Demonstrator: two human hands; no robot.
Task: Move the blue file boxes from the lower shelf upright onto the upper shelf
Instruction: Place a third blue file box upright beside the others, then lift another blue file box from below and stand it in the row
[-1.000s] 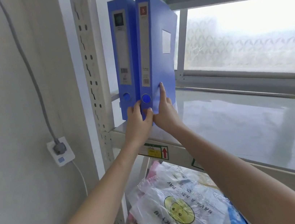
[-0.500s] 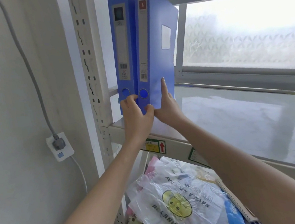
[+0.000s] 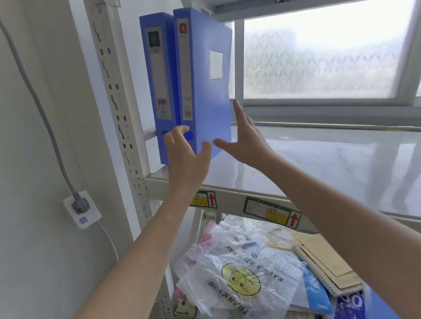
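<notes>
Two blue file boxes (image 3: 193, 80) stand upright on the upper shelf (image 3: 339, 162). The left hand (image 3: 186, 160) and right hand (image 3: 247, 140), fingers spread open, hover just beside the right box's lower corner, gripping nothing.

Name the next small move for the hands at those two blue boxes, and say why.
Probably nudge the right file box upright against the left file box: it tilts, and both hands, left hand and right hand, are open beside it.
</notes>
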